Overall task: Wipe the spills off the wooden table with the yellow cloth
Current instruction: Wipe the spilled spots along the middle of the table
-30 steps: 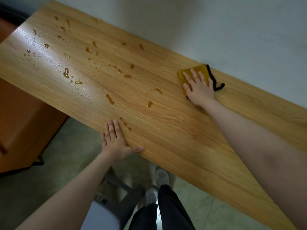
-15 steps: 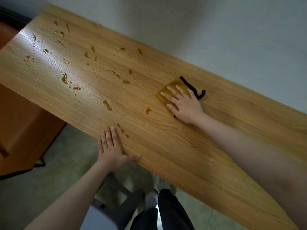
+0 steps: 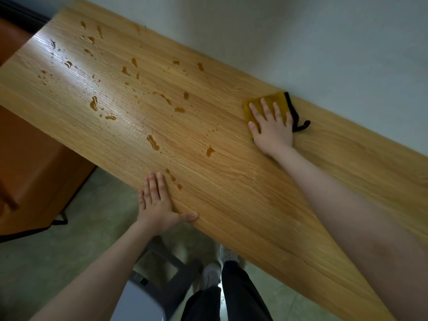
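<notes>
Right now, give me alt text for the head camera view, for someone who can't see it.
A person's right hand presses a folded yellow cloth flat on a long wooden table by the wall; amber liquid spills dot its left half. The left hand rests flat on the near edge.

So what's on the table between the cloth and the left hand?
Head view: one amber droplet on the wooden table, between the yellow cloth and left hand.

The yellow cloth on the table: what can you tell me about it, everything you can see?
The yellow cloth is a small mustard-coloured pad, soft-looking, with black trim along its right edge ending in a black loop. It lies flat on the wooden table, close to the far edge by the wall. The right hand presses on it with straight, spread fingers, covering much of it. No spill touches it.
</notes>
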